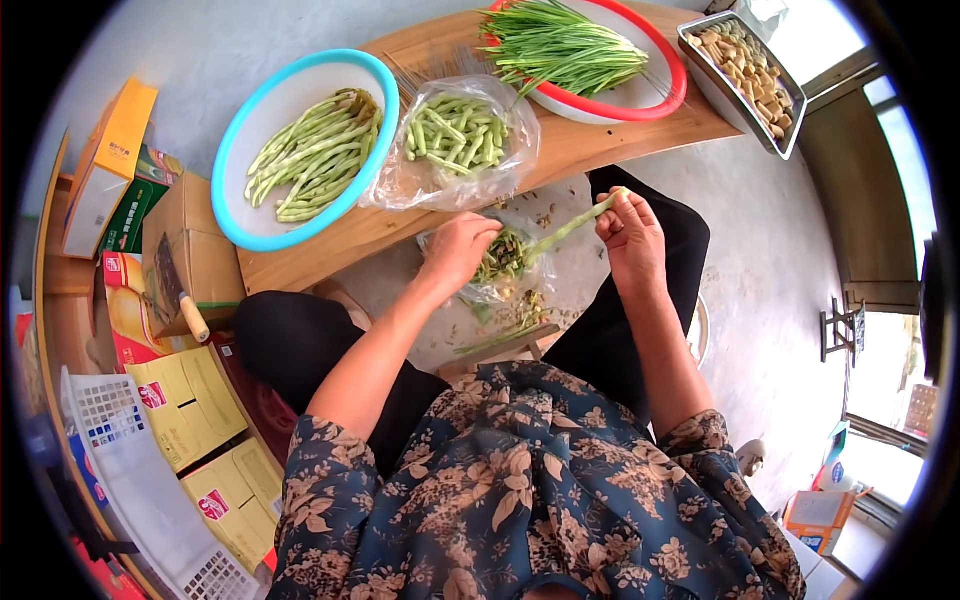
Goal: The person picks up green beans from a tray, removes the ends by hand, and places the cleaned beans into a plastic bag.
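Observation:
In my right hand (634, 240) one end of a long green bean (568, 228) is pinched between the fingers. It slants down toward a plastic bag of bean trimmings (503, 258) between my knees. My left hand (462, 250) is closed beside that bag, fingertips together; whatever they hold, if anything, is too small to make out. On the table ahead, a clear plastic bag (518, 172) holds short pieces of green bean (456, 134). To its left, a blue-rimmed basin (228, 200) holds whole green beans (318, 160).
A red-rimmed basin (668, 100) of long green stalks (565, 50) and a metal tray (742, 92) of tan chunks stand on the wooden table (620, 145). At left are a wooden-handled knife (190, 312), cardboard boxes (190, 405) and a white plastic basket (150, 490). Scraps litter the floor.

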The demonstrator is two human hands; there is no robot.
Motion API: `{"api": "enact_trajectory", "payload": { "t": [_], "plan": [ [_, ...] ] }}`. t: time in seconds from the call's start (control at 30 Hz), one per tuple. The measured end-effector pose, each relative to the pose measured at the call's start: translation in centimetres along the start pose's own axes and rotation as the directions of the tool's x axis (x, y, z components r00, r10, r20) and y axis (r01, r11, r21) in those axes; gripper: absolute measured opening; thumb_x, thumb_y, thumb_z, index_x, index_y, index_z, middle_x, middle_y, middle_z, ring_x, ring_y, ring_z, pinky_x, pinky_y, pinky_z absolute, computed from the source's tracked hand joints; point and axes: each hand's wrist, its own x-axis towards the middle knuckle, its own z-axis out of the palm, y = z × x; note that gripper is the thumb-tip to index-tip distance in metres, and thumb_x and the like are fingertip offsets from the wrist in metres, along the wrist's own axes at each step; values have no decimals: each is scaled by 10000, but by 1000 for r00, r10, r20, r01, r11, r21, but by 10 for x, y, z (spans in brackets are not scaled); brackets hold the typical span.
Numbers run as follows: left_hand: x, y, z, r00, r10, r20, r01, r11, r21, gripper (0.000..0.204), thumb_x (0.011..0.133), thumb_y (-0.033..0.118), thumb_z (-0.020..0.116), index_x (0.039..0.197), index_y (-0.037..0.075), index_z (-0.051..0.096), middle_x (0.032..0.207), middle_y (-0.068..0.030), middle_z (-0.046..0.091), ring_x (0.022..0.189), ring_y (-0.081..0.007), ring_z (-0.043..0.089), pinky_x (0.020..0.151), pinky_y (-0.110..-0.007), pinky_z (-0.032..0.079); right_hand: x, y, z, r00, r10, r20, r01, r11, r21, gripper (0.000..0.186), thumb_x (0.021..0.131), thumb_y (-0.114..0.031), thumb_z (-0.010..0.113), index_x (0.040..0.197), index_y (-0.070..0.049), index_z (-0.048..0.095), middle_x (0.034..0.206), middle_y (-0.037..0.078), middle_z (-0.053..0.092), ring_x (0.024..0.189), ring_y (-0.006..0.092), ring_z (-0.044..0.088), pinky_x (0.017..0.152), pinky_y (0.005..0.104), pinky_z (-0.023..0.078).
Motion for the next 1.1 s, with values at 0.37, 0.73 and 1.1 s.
{"api": "enact_trajectory", "payload": {
  "t": [0.37, 0.73, 1.1],
  "plan": [
    [-3, 48, -13, 976, 62, 209, -15, 975, -222, 187, 837, 120, 688, 967, -14, 688, 804, -1, 569, 662, -75, 541, 579, -245, 431, -8, 23, 18, 998, 49, 41, -45, 996, -76, 143, 929, -156, 587, 1005, -36, 573, 915, 79, 639, 649, 110, 568, 640, 226, 469],
    [-8, 40, -15, 943, -252, 217, 313, 450, -836, 206, 898, 200, 642, 948, 4, 681, 697, 38, 560, 559, -27, 452, 496, -170, 351, -20, 41, 20, 997, 61, -39, -52, 978, 203, 149, 924, -132, 588, 1032, -34, 557, 968, 100, 636, 744, 147, 601, 693, 263, 498],
    [-8, 35, -36, 906, -212, 366, 416, 284, -864, 226, 934, 219, 567, 1012, 14, 622, 802, -9, 591, 672, -90, 535, 627, -231, 446, -6, 19, 11, 985, 134, 110, -134, 991, -9, 122, 939, -144, 562, 990, -36, 584, 929, 78, 637, 686, 105, 564, 657, 228, 467]
  ]
}}
